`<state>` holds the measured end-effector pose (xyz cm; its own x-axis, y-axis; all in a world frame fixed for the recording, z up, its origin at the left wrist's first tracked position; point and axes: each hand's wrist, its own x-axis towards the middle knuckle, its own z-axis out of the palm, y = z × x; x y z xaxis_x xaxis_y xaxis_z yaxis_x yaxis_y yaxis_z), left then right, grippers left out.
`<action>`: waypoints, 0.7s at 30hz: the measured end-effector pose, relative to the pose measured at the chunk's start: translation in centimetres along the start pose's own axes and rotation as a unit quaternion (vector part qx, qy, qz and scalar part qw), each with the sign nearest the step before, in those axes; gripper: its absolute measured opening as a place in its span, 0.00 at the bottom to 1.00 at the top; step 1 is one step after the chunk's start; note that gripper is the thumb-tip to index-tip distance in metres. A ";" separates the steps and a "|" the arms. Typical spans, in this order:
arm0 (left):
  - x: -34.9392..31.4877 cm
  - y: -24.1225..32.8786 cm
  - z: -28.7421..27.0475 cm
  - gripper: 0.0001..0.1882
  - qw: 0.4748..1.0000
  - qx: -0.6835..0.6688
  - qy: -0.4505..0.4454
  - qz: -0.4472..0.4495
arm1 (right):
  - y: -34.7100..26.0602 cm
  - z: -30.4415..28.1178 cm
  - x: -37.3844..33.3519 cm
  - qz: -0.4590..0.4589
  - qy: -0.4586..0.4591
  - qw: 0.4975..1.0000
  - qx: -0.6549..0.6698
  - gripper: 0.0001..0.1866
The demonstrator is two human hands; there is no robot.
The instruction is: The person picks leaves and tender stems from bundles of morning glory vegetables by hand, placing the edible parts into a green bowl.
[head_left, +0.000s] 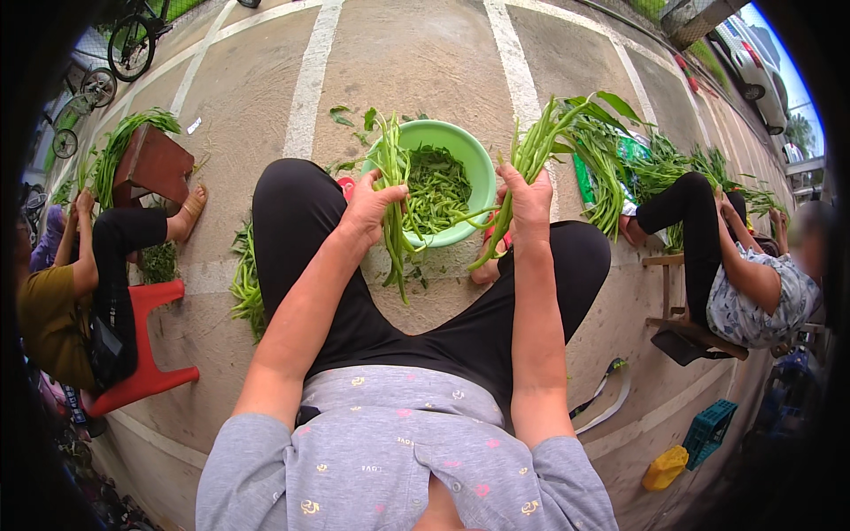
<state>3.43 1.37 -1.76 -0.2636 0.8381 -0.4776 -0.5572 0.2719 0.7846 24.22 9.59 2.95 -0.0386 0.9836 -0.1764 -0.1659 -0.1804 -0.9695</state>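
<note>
My left hand [370, 209] is closed round a bunch of long green leafy stems [393, 164], which looks like water spinach, over the left rim of a light green basin [479, 164]. In my right hand [529, 202] is a second bunch of the same green stems [534, 152], held upright to the right of the basin. Some of its stems bend down toward the basin's right edge. Cut or broken green pieces [440, 202] lie inside the basin, which stands on the ground between my knees. The lower ends of both bunches hang below my hands.
More stems [246, 288] lie by my left leg, and a big leafy heap [611, 168] sits to the right. On the left a person [62, 310] sits on a red plastic stool [146, 354]; another person [753, 283] sits at right. A teal crate [709, 434] and yellow container [665, 468] stand behind right.
</note>
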 end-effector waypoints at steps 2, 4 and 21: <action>-0.5 0.3 0.7 0.33 1.000 0.009 -0.020 -0.008 | 1.0 0.9 -0.4 0.048 -0.073 0.995 -0.040 0.15; -0.8 0.6 1.0 0.35 0.998 0.026 -0.059 -0.013 | 1.9 2.1 -1.2 0.075 -0.146 0.986 -0.035 0.15; -1.2 0.8 1.2 0.35 0.997 -0.003 -0.067 -0.031 | 2.8 3.1 -1.9 0.049 -0.209 0.973 -0.079 0.16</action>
<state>4.26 1.19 -0.06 -0.1208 0.8754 -0.4680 -0.5736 0.3232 0.7526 20.78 7.22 1.10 -0.4505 0.8663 -0.2159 0.0104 -0.2368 -0.9715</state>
